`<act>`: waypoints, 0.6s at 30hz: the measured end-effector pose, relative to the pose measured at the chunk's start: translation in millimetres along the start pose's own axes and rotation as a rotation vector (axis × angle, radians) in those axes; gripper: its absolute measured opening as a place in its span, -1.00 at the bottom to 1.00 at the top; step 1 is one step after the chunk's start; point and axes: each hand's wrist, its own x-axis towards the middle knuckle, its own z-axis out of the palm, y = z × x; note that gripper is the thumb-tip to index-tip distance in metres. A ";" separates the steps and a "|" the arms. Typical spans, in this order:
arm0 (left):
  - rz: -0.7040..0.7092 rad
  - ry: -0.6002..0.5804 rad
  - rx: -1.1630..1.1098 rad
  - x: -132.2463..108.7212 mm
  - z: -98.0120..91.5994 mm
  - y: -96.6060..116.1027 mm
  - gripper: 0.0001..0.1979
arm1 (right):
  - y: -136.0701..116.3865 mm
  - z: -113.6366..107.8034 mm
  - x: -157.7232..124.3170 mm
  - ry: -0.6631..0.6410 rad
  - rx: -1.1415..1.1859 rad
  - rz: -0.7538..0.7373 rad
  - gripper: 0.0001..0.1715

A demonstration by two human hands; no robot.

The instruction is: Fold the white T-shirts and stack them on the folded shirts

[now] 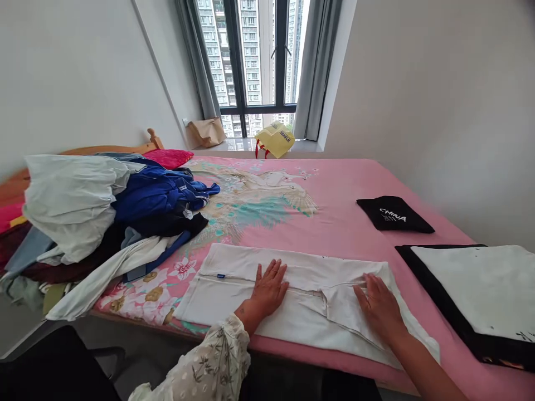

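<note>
Head view: a white garment [309,305] lies folded into a long strip along the near edge of the bed [343,223], its left end by the clothes pile and its right end towards the near right corner; it looks light and soft, likely a thin knit that creases easily and gives no stiffness of its own; nothing about it seems fragile or slick, though its loose layers could slide over one another. The best hold is probably at the two short ends, all layers pinched together, since a grip at the middle would let both ends droop; a small dark tag [220,276] sits near its left end.

The left hand [270,287] lies palm down on the middle of the strip, fingers slightly apart; the right hand [379,309] rests near the right end, thumb away from the fingers; whether its fingertips catch a fold there, I cannot quite tell.

Farther out, a stack of folded clothes [472,289], white over black, lies by the near right corner; a black folded garment [395,214] lies beyond it near the right edge; a loose clothes pile [154,192] covers the left edge; a yellow bag [276,139] sits past the far edge, beneath the window.
</note>
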 end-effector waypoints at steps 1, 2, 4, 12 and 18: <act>-0.088 -0.053 0.058 -4.5 -8.4 -25.3 -0.50 | -0.4 5.6 -8.2 -0.040 -0.028 0.031 -0.23; -0.190 -0.120 0.109 -9.7 -17.3 -51.2 -0.49 | 0.0 10.7 -14.4 -0.069 -0.049 0.051 -0.21; -0.314 -0.134 0.145 -21.3 -34.6 -99.8 -0.42 | 2.3 18.2 -20.3 -0.094 -0.078 0.065 -0.19; -0.575 -0.006 0.211 -27.1 -64.2 -182.0 -0.43 | -10.0 7.6 -14.9 -0.054 -0.122 0.116 -0.21; -0.190 -0.028 0.148 0.7 -56.3 -162.8 -0.49 | -110.0 -25.9 -47.5 -0.090 -0.006 -0.292 -0.39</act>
